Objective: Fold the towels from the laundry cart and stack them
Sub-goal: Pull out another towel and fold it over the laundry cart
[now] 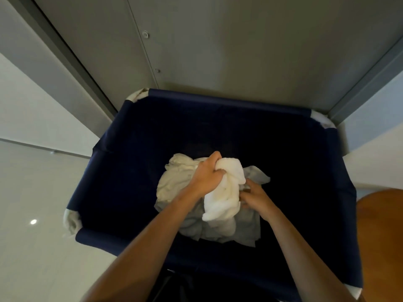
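Head view: you looked down into the laundry cart (122, 171), its navy cloth walls open at the top.
Your left hand (207, 173): the fingers were curled tight round the upper end of the white towel (226, 192), gripping it in a fist above the pile (174, 182).
Your right hand (257, 199): the fingers were bent and tucked into the white towel's right side, thumb on top, pinching the cloth lower down. The fingertips were buried in the folds.
White towel: it was bunched and hung from your left fist down to the pile, inside the cart near its middle.
Pile: crumpled pale towels lay on the cart's bottom under both hands, a cream one to the left and greyer cloth below and to the right. They could not be counted apart.
Counts: two hands, both on one towel; one cart; four white corner pieces (322, 120) on its rim.
Around: a grey panel (218, 51) stood behind the cart, with pale floor (32, 192) to your left and a brown wooden surface (383, 236) to your right.
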Motion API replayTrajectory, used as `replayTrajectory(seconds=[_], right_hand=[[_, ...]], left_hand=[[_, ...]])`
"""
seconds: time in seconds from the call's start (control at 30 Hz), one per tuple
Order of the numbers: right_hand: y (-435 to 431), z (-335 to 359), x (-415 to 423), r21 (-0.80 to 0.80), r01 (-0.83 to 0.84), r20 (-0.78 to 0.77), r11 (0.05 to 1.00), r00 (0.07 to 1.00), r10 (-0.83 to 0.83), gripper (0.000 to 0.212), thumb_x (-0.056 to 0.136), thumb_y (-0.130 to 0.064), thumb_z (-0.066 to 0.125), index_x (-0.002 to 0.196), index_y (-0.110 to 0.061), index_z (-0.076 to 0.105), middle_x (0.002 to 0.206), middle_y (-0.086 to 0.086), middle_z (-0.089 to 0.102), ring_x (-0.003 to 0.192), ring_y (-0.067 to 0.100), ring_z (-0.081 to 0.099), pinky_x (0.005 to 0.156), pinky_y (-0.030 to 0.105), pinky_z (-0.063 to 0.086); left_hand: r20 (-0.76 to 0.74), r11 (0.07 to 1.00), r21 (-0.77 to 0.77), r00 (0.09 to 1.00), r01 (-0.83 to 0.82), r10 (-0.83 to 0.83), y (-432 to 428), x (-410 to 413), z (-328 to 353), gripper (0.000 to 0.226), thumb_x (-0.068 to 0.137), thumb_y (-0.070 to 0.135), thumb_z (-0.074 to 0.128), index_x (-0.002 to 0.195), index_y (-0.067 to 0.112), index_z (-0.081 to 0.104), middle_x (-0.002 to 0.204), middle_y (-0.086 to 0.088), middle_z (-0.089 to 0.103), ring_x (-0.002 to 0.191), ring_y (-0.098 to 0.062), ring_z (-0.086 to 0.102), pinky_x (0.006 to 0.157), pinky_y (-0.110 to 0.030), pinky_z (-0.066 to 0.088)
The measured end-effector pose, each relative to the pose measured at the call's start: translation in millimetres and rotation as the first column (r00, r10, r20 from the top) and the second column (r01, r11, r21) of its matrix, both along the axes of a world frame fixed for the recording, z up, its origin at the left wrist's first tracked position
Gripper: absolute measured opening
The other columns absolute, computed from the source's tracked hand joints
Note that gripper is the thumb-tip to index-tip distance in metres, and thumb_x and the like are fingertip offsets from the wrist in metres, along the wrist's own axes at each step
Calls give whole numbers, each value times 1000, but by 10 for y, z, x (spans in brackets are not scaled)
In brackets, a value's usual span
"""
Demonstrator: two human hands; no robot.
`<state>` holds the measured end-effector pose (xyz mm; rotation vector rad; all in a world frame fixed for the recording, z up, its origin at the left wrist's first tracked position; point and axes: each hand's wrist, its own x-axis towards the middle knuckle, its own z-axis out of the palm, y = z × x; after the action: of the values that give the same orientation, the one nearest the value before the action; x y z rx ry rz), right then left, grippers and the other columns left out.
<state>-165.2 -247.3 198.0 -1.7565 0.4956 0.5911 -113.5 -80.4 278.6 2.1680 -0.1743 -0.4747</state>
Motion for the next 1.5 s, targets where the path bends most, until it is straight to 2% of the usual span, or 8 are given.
replayTrajectory(seconds=[0.13, 0.23, 0.37, 0.67, 1.03, 1.2, 1.3, 1.5], right_hand=[[82, 61, 94, -6, 247, 63, 969, 967, -246, 13, 89, -9, 54, 92, -10, 67, 92, 11, 68, 91, 30, 64, 78, 39, 52], [130, 258, 171, -63, 293, 219, 954, 937, -273, 13, 88, -8, 56, 90, -13, 68, 89, 0, 67, 88, 18, 62, 78, 33, 50], [210, 604, 281, -61, 242, 340, 968, 917, -208, 19, 85, 4, 52, 86, -10, 64, 87, -6, 63, 84, 3, 57, 72, 16, 45], [326, 909, 91, -201, 20, 445, 979, 892, 74, 27, 81, 11, 42, 66, -9, 54, 63, -3, 53, 59, 6, 45, 57, 21, 37], [304, 1232, -29, -242, 170, 512, 955, 859, -23, 28, 80, 6, 42, 89, -15, 57, 64, 0, 56, 55, 5, 45, 49, 15, 37], [297, 1091, -40, -446, 41, 339, 894, 932, 126, 40, 81, -7, 57, 117, -25, 52, 88, -4, 58, 72, 9, 55, 57, 16, 40], [470, 998, 25, -527, 6, 370, 850, 902, 223, 48, 85, -20, 66, 129, -23, 45, 114, -8, 44, 91, 7, 51, 68, 11, 37], [616, 1150, 163, -505, 65, 446, 860, 874, 195, 9, 95, -18, 54, 102, -14, 56, 82, -11, 55, 73, 4, 56, 57, 11, 42]], left_hand=[[-126, 999, -31, 991, 39, -42, 128, -35, 5, 16, 92, 12, 53, 105, 21, 54, 94, 8, 55, 89, -12, 53, 73, -24, 42], [-269, 967, 115, 944, 228, -191, 219, -73, -58, 49, 91, 22, 58, 138, 18, 45, 130, 0, 51, 117, -17, 49, 89, -24, 39], [-477, 886, 160, 819, 436, -317, 274, -99, -170, 9, 82, 21, 59, 90, 19, 57, 96, 3, 55, 87, -14, 51, 69, -25, 41], [-137, 966, 89, 963, 244, -231, 232, 95, -253, 58, 92, 6, 52, 144, 24, 34, 139, -3, 43, 122, -23, 49, 100, -32, 43], [-67, 906, 291, 951, 309, -303, 187, 126, -235, 30, 100, 20, 40, 124, 12, 55, 125, -9, 60, 116, -27, 55, 93, -33, 42], [-43, 945, 142, 956, 293, -290, 206, 143, -92, 19, 99, 14, 36, 99, 12, 55, 87, 0, 59, 83, -20, 58, 68, -26, 45], [24, 936, -11, 936, 352, -352, 73, 109, 174, 20, 98, 13, 41, 103, 21, 59, 90, 7, 63, 79, -7, 60, 65, -14, 46], [89, 977, -122, 983, 172, -162, 211, 154, 354, 13, 89, 15, 59, 94, 15, 47, 79, 3, 54, 69, -9, 51, 60, -19, 43]])
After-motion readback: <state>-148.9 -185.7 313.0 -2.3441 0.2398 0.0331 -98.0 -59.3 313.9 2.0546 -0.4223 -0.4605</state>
